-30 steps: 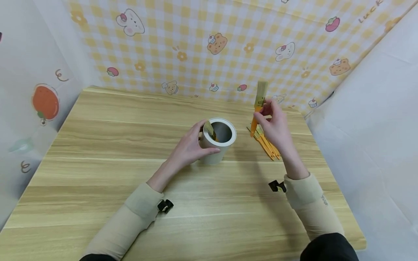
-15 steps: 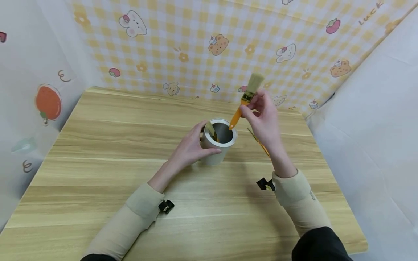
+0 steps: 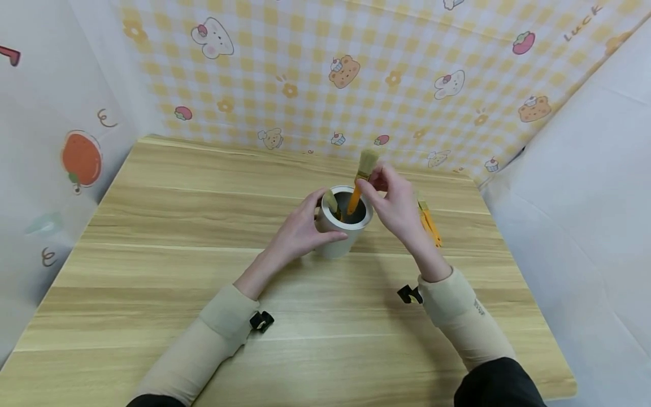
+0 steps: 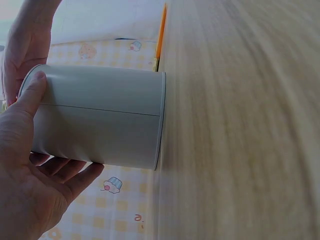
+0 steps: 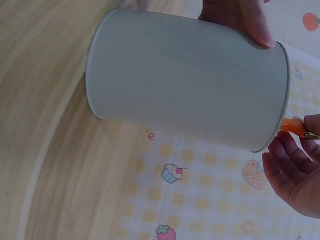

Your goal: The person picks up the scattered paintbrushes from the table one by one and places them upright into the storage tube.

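Note:
A light grey cylindrical container (image 3: 333, 244) stands upright on the wooden table, its round mouth facing up. My left hand (image 3: 300, 229) grips it from the left, thumb across the front and fingers around the far side, as the left wrist view also shows. Inside leans one paintbrush (image 3: 330, 201), bristles up against the left rim. Between thumb and fingers my right hand (image 3: 394, 200) pinches a second paintbrush (image 3: 367, 164) with an orange handle. Its bristles point up, and the handle's lower end is inside the container's mouth. Whether that end touches the bottom is hidden.
More orange-handled paintbrushes (image 3: 431, 226) lie on the table to the right, partly hidden behind my right hand and wrist. The wooden table (image 3: 178, 271) meets a yellow checked backdrop (image 3: 305, 113) at the back and white sheets at both sides.
My right hand has carried its paintbrush left and then down, from above the loose brushes into the container's mouth. The left hand keeps its hold on the container.

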`<state>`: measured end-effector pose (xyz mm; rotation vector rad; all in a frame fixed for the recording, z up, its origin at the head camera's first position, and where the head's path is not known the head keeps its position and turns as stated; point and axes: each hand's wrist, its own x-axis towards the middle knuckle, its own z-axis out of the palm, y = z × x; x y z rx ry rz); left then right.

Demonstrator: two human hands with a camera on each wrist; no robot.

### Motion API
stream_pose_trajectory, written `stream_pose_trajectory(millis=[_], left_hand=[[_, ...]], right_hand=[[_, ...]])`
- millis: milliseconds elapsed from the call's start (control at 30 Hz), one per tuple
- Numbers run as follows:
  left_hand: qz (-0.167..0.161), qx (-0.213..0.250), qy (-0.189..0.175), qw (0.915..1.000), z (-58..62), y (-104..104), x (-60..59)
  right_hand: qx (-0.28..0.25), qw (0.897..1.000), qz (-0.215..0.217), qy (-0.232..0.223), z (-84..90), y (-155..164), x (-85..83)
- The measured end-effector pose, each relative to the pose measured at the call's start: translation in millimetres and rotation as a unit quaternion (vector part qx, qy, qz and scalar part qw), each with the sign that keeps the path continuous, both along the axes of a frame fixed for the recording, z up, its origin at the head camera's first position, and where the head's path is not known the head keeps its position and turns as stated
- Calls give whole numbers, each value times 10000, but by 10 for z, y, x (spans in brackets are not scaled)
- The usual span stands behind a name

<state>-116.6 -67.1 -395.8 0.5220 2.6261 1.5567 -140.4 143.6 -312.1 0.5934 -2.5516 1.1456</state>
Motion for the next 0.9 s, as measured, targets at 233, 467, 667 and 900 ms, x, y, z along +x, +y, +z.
stream_pose_trajectory(millis=[233, 467, 667, 900], left_hand=[[53, -28, -37, 10000, -11, -2, -7], [17, -26, -35, 10000, -13, 3, -6], [2, -8, 49, 10000, -27, 13, -13], [29, 45, 81, 10000, -46, 23, -16]], right_hand=[[229, 9996, 188, -16, -122, -28, -47], [606, 9979, 224, -21, -233, -12, -60], [567, 9980, 262, -133, -272, 6, -62], [327, 9993, 88, -173, -232, 122, -56]])
